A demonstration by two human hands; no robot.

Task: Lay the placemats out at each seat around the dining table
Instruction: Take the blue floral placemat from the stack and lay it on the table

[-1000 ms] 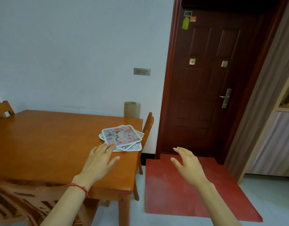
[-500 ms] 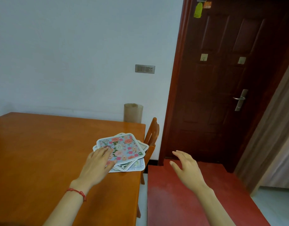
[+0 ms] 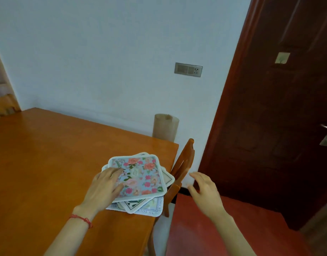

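Observation:
A loose stack of placemats [image 3: 140, 178] lies near the right edge of the orange wooden dining table [image 3: 48, 163]; the top one is light blue with pink and orange flowers and a white border. My left hand [image 3: 103, 185], a red string at its wrist, rests with straight fingers on the left side of the top mat. My right hand [image 3: 205, 191] hovers in the air to the right of the table, fingers relaxed and spread, holding nothing.
A wooden chair [image 3: 183, 172] is tucked against the table's right edge, between the stack and my right hand. Another chair back [image 3: 4, 106] shows at far left. A tan paper roll [image 3: 165, 126] stands by the wall. A dark door [image 3: 279, 108] and red mat [image 3: 223, 228] lie right.
The view has closed in on the table corner. My left hand slid from the table top onto the top placemat. My right hand stayed raised beside the chair.

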